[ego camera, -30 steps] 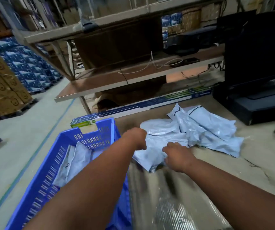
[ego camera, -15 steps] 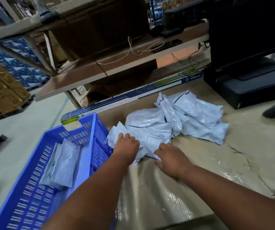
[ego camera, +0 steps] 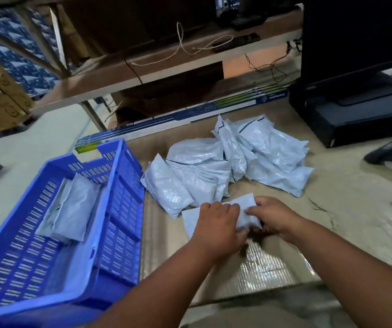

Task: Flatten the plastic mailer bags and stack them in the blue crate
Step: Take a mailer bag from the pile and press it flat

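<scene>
Nearest, both hands grip 1 grey mailer bag [ego camera: 242,210] on the tabletop [ego camera: 346,223]: the left hand [ego camera: 218,223] curls over its left part, the right hand [ego camera: 273,215] pinches its right end. Just beyond lies the pile of mailer bags [ego camera: 237,166]. Left, the blue crate [ego camera: 119,209] holds flattened bags [ego camera: 72,209].

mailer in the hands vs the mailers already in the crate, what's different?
The held mailer is on the table, near the pile; the crate mailers lie on the floor of the blue crate.
The held mailer is gripped by the left hand and right hand; the crate mailers are untouched.
The held mailer looks bunched under the fingers; the crate mailers lie flat and overlapping.
Both are pale grey plastic.
</scene>
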`<state>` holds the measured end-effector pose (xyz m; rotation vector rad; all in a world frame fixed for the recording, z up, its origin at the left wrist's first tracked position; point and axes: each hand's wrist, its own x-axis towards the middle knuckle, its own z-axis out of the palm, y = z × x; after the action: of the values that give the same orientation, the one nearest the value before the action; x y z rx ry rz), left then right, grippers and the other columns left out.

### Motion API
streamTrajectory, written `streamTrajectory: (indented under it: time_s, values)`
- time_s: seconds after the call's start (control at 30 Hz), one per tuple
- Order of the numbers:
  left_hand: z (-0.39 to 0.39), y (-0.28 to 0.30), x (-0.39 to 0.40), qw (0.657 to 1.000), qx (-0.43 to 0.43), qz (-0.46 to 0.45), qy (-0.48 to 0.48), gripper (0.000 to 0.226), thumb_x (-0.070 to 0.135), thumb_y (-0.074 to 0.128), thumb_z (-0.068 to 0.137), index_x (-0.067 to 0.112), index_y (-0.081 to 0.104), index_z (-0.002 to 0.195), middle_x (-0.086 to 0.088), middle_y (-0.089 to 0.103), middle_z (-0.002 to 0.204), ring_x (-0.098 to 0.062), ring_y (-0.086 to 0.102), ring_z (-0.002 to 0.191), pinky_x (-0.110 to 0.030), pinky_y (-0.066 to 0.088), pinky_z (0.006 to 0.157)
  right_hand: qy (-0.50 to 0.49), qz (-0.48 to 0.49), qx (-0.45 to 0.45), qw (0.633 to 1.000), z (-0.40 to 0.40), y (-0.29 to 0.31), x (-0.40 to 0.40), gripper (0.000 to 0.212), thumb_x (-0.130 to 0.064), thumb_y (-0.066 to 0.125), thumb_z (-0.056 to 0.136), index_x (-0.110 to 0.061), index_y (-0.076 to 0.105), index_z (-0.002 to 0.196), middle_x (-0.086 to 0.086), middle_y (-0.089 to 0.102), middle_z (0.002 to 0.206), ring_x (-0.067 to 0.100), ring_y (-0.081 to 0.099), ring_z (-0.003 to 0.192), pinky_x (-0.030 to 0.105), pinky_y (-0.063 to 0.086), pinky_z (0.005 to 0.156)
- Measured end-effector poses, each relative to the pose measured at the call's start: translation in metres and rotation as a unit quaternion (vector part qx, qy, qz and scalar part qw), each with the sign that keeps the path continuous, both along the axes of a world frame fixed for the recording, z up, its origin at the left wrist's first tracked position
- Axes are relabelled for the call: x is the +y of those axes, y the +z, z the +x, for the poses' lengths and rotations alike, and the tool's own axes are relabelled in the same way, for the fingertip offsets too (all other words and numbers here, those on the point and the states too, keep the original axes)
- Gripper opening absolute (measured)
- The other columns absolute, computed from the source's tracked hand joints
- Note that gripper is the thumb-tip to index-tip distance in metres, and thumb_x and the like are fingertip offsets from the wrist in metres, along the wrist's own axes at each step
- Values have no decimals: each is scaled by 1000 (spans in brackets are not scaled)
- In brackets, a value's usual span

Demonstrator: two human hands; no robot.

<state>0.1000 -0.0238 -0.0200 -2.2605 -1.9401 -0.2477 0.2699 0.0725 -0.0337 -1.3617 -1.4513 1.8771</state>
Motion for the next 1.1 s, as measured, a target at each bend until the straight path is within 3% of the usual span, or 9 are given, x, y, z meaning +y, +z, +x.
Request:
streamTrajectory:
  time_s: [0.07,0.23,0.3,0.43,0.67,0.8,0.9,0.97,1.1]
  values:
    - [2,-16,-6,999,-21,-16,-18,59,68,52,92,18,62,122,-5,64,123,-29,58,110,-47,43,91,7,57,-84,995,16,-8,4,17,-5,62,94,-12,75,103,19,77,91,31,69,66,42,55,62]
    - [11,-53,-19,993,-10,-116,2,86,74,43,97,14,40,158,-11,35,166,-31,30,154,-60,29,120,94,229,-278,928,37,-15,4,15,-33,57,101,-21,55,108,4,68,100,22,70,50,43,59,52]
    - [17,-62,-25,993,-8,-121,9,85,73,40,99,14,37,160,-12,31,169,-31,26,157,-62,25,122,122,252,-307,910,44,-15,-1,16,-38,55,103,-24,49,108,3,67,98,21,68,49,39,56,52]
    - [23,-67,-50,996,1,-91,4,81,70,38,103,15,36,161,-11,29,170,-31,26,158,-63,24,122,172,285,-341,879,64,-23,-11,39,-42,54,105,-26,46,139,7,69,118,28,65,99,39,52,78]
    - [-18,-64,-78,991,35,-108,68,80,71,23,105,18,29,165,-6,22,174,-28,24,159,-63,23,121,202,356,-421,810,76,-20,-16,50,-55,46,104,-30,35,145,4,70,109,28,67,95,39,54,74]
    - [-12,-45,-76,991,25,-101,80,76,64,24,107,15,30,164,-10,21,173,-29,18,161,-63,20,124,111,470,-421,768,75,-14,-14,47,-55,45,101,-23,46,137,5,67,107,31,66,90,40,53,67]
    - [12,-35,-55,997,-5,-61,57,60,41,36,106,10,44,157,-14,36,167,-32,33,155,-60,32,122,100,565,-406,711,70,-12,-9,49,-49,50,99,-16,56,135,9,60,116,35,59,103,44,50,78]
    - [31,-39,-34,996,-40,-61,57,59,33,39,101,6,49,153,-17,43,162,-35,38,152,-57,35,121,153,570,-382,712,62,-12,-10,54,-48,45,99,-16,56,141,13,59,135,36,57,122,48,50,98]
    - [64,-63,-9,990,-65,-104,65,62,33,32,103,2,44,155,-19,39,163,-37,34,154,-53,28,126,284,513,-382,714,51,-35,-21,68,-46,15,101,-21,34,160,7,29,170,26,25,158,52,17,129]
